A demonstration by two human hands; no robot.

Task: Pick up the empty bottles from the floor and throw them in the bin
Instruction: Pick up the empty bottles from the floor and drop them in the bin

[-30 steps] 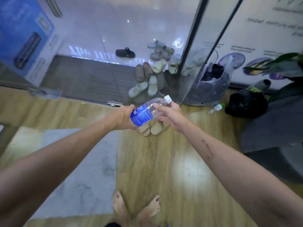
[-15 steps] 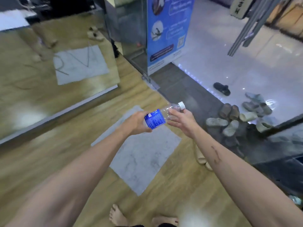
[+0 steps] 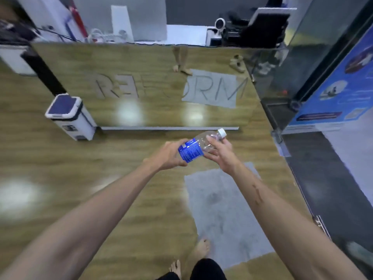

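Head view: at frame centre, the left hand [image 3: 171, 153] is wrapped around the base of the clear bottle [image 3: 198, 146] and the right hand [image 3: 221, 153] clasps its neck end, white cap up-right. The bin [image 3: 69, 116], lid closed, stands left of centre on the wooden floor [image 3: 50, 158].

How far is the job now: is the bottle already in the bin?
Not yet. Picked up: the bottle is off the floor, held by the left hand and right hand. Left: carry it to the bin, ahead on the left with its lid shut, and drop it in.
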